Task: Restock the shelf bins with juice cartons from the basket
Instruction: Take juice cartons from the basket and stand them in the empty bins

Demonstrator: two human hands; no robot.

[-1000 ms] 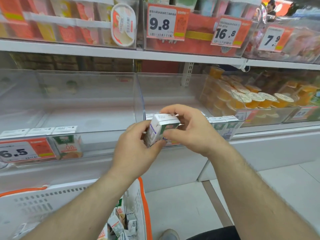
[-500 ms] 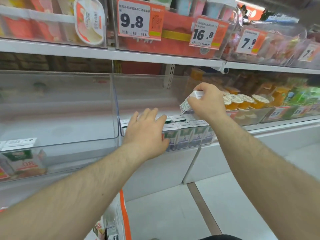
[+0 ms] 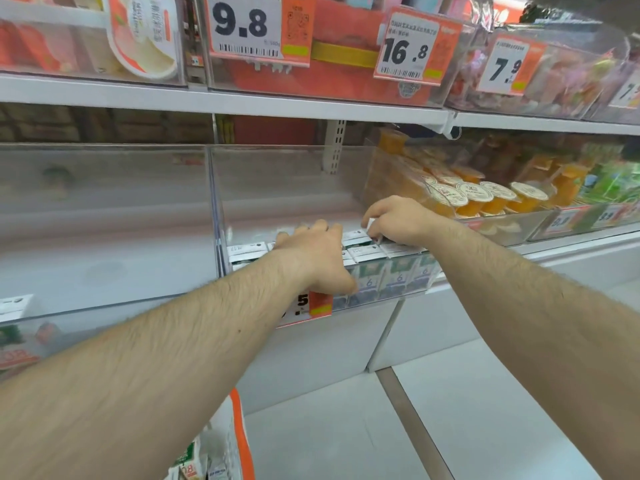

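Inside the clear shelf bin (image 3: 221,202), the right hand (image 3: 398,221) pinches a juice carton (image 3: 371,226) above the front row. Beside it, the left hand (image 3: 317,259) rests flat, fingers straight, on the carton tops (image 3: 363,252).

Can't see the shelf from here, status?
Right hand gripping small white juice carton, lowering into clear plastic bin. Left hand flat on front row. Nothing blocking.

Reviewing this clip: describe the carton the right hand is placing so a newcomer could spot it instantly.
Find the clear middle bin on the lower shelf, left of the orange jelly cups. Along its front stand rows of cartons. The one meant is the carton at the right end of the back row, tilted and pinched by the right hand, unlike its upright neighbours.
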